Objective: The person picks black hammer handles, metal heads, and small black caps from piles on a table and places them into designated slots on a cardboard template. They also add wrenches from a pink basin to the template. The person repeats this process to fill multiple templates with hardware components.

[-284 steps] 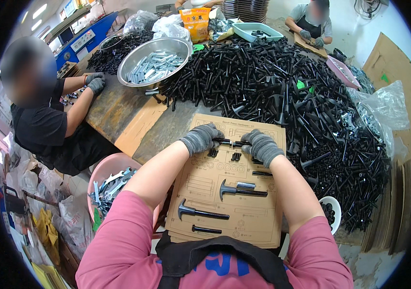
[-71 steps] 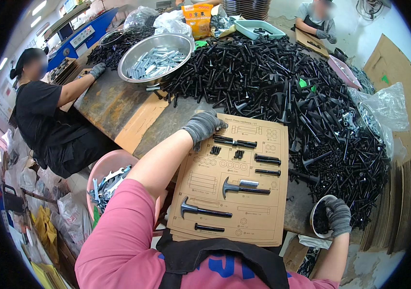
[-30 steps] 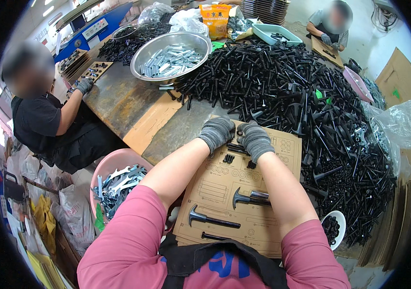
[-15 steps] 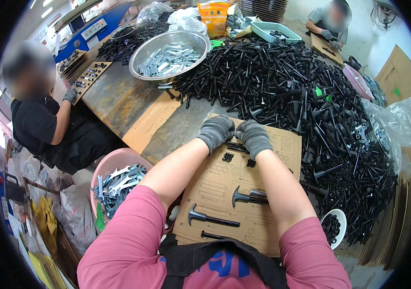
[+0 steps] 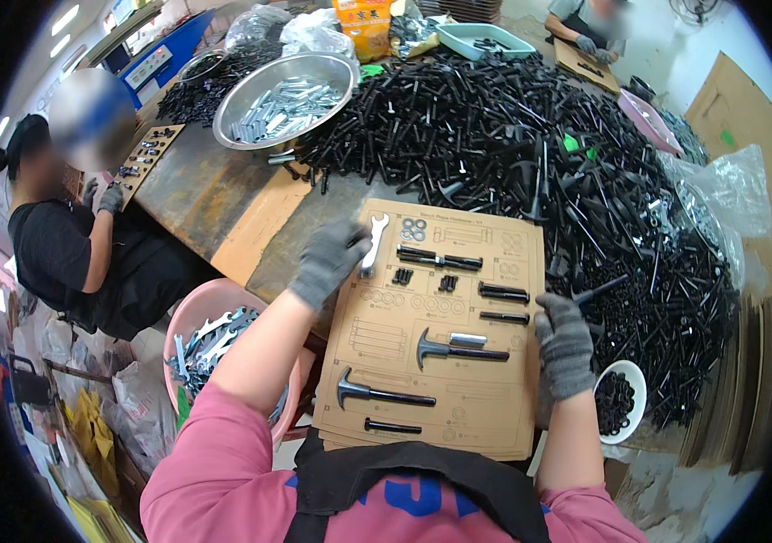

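My left hand (image 5: pixel 327 262), in a grey glove and blurred, hovers at the upper left edge of a printed cardboard sheet (image 5: pixel 485 421). A silver open-end wrench (image 5: pixel 373 246) lies beside its fingers. My right hand (image 5: pixel 565 348), also gloved, is at the sheet's right edge with its fingers loosely bent and apart. On the sheet lie several washers (image 5: pixel 413 229), long black bolts (image 5: pixel 440 260), two clusters of short black screws (image 5: pixel 402 277), more bolts (image 5: pixel 503 292), a silver tube (image 5: pixel 468 339), two hammer-shaped black bars (image 5: pixel 386 394) and a single bolt (image 5: pixel 393 426).
A big heap of black bolts (image 5: pixel 485 127) covers the table's far and right side. Around it stand a metal bowl of silver tubes (image 5: pixel 223 118), a pink basin of wrenches (image 5: pixel 291 398) and a white bowl of black rings (image 5: pixel 641 398). Two people work at left and far right.
My hands have parted from the sheet's top: the left moved left, the right came back to the right edge. The wrench and washers now show. My view has shifted slightly.
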The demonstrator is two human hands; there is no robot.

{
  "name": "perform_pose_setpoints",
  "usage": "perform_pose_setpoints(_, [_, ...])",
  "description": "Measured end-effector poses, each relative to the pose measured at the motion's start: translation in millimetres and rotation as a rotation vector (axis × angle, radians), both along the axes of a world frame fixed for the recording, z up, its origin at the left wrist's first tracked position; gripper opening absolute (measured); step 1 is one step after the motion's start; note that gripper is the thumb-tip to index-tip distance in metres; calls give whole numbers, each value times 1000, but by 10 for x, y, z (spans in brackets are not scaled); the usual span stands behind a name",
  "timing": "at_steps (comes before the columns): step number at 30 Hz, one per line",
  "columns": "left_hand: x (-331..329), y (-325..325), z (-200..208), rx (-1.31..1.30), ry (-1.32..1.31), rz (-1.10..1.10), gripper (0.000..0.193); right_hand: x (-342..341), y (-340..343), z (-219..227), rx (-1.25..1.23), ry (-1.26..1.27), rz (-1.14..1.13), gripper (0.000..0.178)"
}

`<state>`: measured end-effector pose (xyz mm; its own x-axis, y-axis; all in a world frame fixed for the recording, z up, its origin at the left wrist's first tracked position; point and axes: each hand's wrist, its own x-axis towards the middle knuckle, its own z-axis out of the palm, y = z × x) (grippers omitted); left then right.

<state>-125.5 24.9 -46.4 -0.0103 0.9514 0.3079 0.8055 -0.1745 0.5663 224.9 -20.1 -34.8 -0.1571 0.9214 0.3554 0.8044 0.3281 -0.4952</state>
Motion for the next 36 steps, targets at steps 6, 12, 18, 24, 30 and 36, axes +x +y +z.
perform_pose_setpoints(6, [-114, -1419, -20, -148, -169, 73, 27, 160, -597, -264, -151, -183, 58, 29])
perform_pose_setpoints(12, [-105, -2278, -20, -570, -330, 86, 32, 161, -549, -138, -318, -17, 115, 30])
perform_pose_setpoints(18, [-28, -2393, -128, -771, -740, 244, 21, 213, -529, -41, -571, 237, 195, 29])
perform_pose_setpoints(24, [-419, -2539, -548, -353, -1523, 251, 27, -52, -604, -105, -677, 313, 382, 30])
perform_pose_setpoints(30, [-1085, -2602, -809, 128, -1723, 487, 62, -850, -614, -219, -690, 235, 671, 36])
perform_pose_setpoints(36, [-884, -2510, -581, 345, -1939, 608, 49, -1566, -483, -281, -676, 106, 785, 39])
